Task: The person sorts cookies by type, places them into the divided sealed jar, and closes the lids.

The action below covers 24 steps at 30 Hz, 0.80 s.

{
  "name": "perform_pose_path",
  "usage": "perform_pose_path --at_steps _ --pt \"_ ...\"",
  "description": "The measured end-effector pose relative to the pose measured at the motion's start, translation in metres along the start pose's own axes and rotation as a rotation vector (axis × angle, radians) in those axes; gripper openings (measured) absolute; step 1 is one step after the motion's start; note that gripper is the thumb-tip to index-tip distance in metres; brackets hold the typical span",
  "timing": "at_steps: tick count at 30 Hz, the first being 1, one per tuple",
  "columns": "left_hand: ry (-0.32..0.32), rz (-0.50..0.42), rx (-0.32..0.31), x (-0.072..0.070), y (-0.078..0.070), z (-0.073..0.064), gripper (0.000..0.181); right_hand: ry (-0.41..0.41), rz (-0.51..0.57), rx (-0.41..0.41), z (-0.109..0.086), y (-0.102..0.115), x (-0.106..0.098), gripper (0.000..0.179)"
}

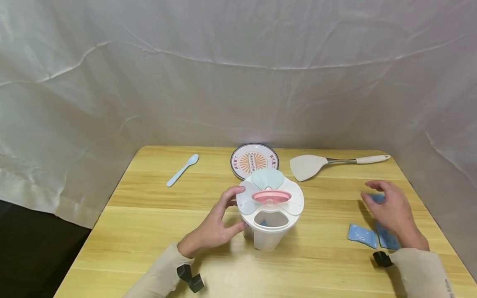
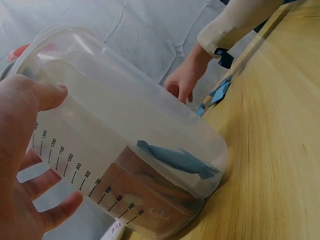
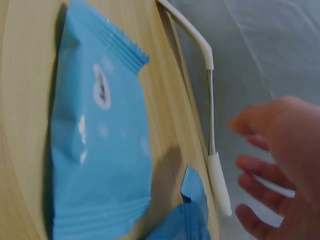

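Observation:
A translucent plastic storage canister (image 1: 266, 241) with measuring marks stands near the middle of the table. Its white lid (image 1: 297, 194) carries petal-like flaps, with a pink flap (image 1: 273, 196) raised and one opening uncovered. My left hand (image 1: 208, 229) holds the canister from the left, thumb and fingers around its upper part. Inside lie a blue packet (image 2: 180, 161) and brown packaging (image 2: 145, 192). Over at the right, my right hand (image 1: 395, 211) hovers with fingers apart and nothing in them. Below and beside it are several blue packets (image 1: 362, 236), one of them large in the right wrist view (image 3: 100, 135).
Behind the canister lies a round patterned plate (image 1: 257, 159), partly covered by the lid. A white spatula (image 1: 309, 166) rests at the back right, and a light blue spoon (image 1: 182, 170) at the back left. Grey cloth (image 1: 223, 95) hangs behind the table.

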State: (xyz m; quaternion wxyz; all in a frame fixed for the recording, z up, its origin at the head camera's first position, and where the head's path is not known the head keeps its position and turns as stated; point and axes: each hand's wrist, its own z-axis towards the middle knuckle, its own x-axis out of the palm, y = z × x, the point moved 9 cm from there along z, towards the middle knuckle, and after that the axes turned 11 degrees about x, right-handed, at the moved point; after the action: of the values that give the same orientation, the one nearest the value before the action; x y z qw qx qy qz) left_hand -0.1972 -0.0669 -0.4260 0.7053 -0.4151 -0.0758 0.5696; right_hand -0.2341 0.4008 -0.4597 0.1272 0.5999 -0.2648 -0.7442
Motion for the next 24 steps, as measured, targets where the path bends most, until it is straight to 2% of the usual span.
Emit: perform_pose_path --at_steps 9,18,24 --pt "-0.004 0.007 0.008 0.000 -0.001 0.001 0.085 0.024 -0.124 0.177 0.006 -0.037 -0.006 0.063" --pt "0.003 -0.011 0.007 0.000 0.000 0.001 0.084 0.083 -0.129 0.291 0.005 -0.062 -0.002 0.081" --pt "0.006 -0.010 0.008 0.000 0.000 0.001 0.084 0.119 -0.137 0.351 0.005 -0.071 0.002 0.090"
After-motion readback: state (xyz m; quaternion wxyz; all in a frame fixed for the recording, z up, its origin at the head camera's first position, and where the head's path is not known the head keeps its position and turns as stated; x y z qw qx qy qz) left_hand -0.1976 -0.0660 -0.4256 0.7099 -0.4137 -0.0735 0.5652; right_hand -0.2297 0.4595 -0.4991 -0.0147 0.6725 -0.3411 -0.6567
